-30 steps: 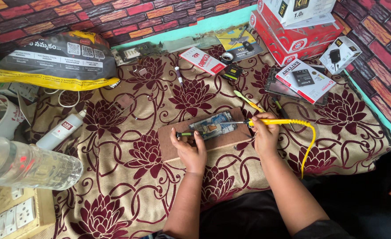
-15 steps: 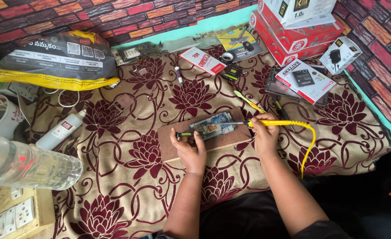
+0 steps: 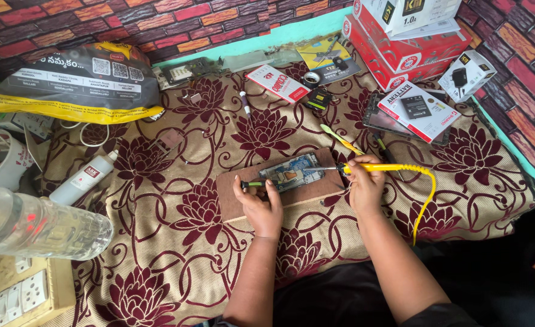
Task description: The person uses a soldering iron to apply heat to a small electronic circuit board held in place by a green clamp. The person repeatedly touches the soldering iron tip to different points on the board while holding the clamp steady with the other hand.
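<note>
**both hands on the board, iron at the phone**

i see my left hand [image 3: 260,206] resting on the near edge of the wood board [image 3: 279,192], fingers curled round a small green-and-black screwdriver [image 3: 252,183], pinching it w/ thumb and fingertips. the tool lies flat, tip toward the phone [image 3: 293,171].

the phone sits opened, back up, innards showing, on the middle of the board, tilted a bit. the board lies about mid-cloth [image 3: 176,242], on the floral maroon cover.

my right hand [image 3: 364,181] is at the board's right edge, fingers closed tight around a yellow soldering iron [image 3: 381,168]. its tip end points left at the phone's right end; can't tell if it touches. the yellow cord [image 3: 426,200] loops down off the right side toward the near edge.

round about: a yellow-green tool [image 3: 339,138] lies just beyond the board's far right corner. red and white boxes [image 3: 400,36] are stacked at the far right corner of the cloth, w/ a flat white box [image 3: 417,110] near them. a grey-and-yellow bag [image 3: 76,82] sits at the far left corner. a white squeeze bottle [image 3: 79,181] lies at the left edge, and a clear plastic bottle [image 3: 37,227] is close to the camera, blurred. a switch panel [image 3: 13,290] is at the near left corner.
</note>
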